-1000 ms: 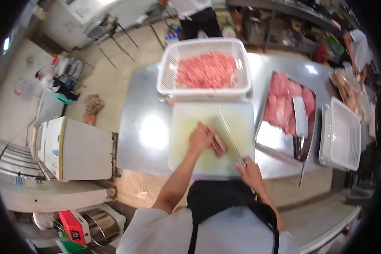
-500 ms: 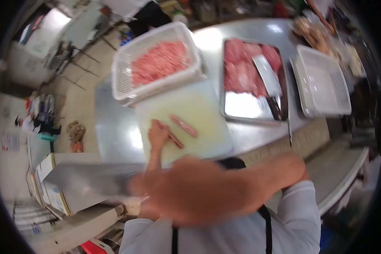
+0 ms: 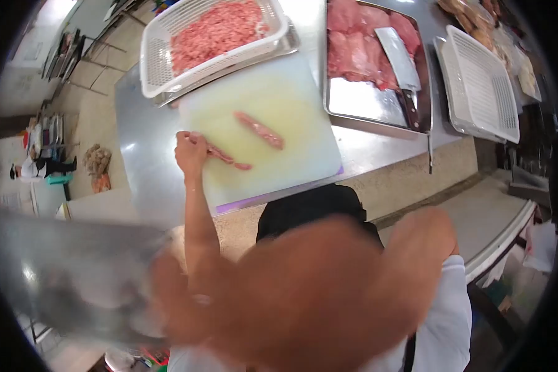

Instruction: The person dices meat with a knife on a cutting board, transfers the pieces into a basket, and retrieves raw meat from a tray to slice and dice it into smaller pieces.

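Note:
My left hand (image 3: pixel 190 150) has its fingers closed around the upper end of a thin meat strip (image 3: pixel 220 155), near the left edge of the pale cutting board (image 3: pixel 297 99). A second, thicker strip (image 3: pixel 258 130) lies loose on the board to the right of it. Large and blurred in front of the camera, my right hand (image 3: pixel 279 285) is raised and closed on a knife. Its broad grey blade (image 3: pixel 74 273), smeared by motion, reaches to the left. The knife's handle is hidden in that hand.
A white basket (image 3: pixel 229 66) of cut meat stands behind the board. Right of it, a metal tray (image 3: pixel 369 127) holds larger meat pieces and a cleaver (image 3: pixel 398 59). Another white basket (image 3: pixel 480 93) is farther right. A person (image 3: pixel 42 167) is far off at left.
My right hand has risen from beside the board to close before the camera, with the knife. The view has shifted. Two separate strips now show where meat lay bunched under my left hand.

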Available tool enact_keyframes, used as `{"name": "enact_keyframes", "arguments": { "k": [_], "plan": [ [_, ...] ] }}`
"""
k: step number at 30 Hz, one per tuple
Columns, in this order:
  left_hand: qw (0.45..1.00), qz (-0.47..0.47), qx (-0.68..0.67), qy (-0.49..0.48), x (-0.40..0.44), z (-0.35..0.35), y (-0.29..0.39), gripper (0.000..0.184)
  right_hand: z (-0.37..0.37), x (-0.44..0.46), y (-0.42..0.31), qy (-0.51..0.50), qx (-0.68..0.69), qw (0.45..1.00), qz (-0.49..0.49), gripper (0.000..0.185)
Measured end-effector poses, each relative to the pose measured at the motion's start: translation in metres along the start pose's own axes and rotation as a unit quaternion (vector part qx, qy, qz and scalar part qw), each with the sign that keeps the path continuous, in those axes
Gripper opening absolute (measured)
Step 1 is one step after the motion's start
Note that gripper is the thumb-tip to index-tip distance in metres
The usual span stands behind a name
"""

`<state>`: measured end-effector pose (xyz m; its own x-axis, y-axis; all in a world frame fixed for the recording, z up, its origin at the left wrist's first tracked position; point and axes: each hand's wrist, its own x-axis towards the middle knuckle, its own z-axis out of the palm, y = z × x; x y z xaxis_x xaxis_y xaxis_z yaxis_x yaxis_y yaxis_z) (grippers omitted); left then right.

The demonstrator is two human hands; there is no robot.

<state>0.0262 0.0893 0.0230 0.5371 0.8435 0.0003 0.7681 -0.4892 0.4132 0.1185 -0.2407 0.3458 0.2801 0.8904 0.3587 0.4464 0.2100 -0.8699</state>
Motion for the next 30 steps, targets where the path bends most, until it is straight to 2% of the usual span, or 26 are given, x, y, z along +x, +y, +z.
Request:
{"name": "enact_keyframes", "arguments": {
  "k": [1,4,5,6,7,9,12,15,18,20,21,24,27,30],
  "plan": [
    [0.993,0.017,0.088,0.08,-0.002,0.005,0.001,0.045,-0.005,-0.011,0.02,-0.003,-0.011,0.999,0.034,0.033],
    [0.99,0.051,-0.065,0.112,-0.023,-0.017,0.046,0.046,-0.018,-0.038,0.088,0.028,-0.06,0.96,0.273,0.036],
    [0.994,0.054,-0.082,0.053,-0.025,-0.014,0.058,0.047,-0.007,-0.058,0.135,0.089,-0.093,0.96,0.247,0.035],
    [0.997,0.047,-0.062,-0.017,-0.026,-0.01,0.074,0.049,-0.008,-0.065,0.156,0.078,-0.058,0.933,0.345,0.037],
    [0.995,0.04,-0.044,-0.086,-0.025,-0.002,0.09,0.05,-0.003,-0.077,0.18,0.07,-0.048,0.914,0.397,0.037],
    [0.995,0.083,-0.019,-0.057,-0.027,0.029,0.105,0.051,0.01,-0.096,0.205,0.051,-0.067,0.902,0.423,0.039],
    [0.992,0.072,-0.079,-0.072,-0.02,0.059,0.106,0.049,0.03,-0.118,0.215,0.052,-0.047,0.898,0.435,0.044],
    [0.967,0.026,-0.209,-0.144,-0.013,0.076,0.086,0.046,0.04,-0.131,0.211,0.056,-0.038,0.885,0.461,0.049],
    [0.911,-0.015,-0.34,-0.232,-0.042,0.039,0.106,0.036,0.044,-0.134,0.208,0.054,-0.033,0.869,0.492,0.052],
    [0.948,0.148,-0.266,-0.088,-0.061,0.047,0.094,0.032,0.044,-0.136,0.203,0.049,-0.033,0.866,0.496,0.052],
    [0.948,0.227,-0.223,-0.013,-0.067,0.047,0.092,0.03,0.043,-0.137,0.197,0.046,-0.037,0.869,0.491,0.053],
    [0.94,0.297,-0.162,0.045,-0.075,0.048,0.086,0.029,0.043,-0.132,0.176,0.037,-0.041,0.875,0.481,0.051],
    [0.927,0.335,-0.168,0.02,-0.078,0.06,0.078,0.025,0.044,-0.123,0.158,0.027,-0.041,0.876,0.48,0.047],
    [0.933,0.32,-0.163,0.017,-0.077,0.062,0.077,0.022,0.053,-0.121,0.162,0.021,-0.05,0.882,0.468,0.044]
  ]
}}
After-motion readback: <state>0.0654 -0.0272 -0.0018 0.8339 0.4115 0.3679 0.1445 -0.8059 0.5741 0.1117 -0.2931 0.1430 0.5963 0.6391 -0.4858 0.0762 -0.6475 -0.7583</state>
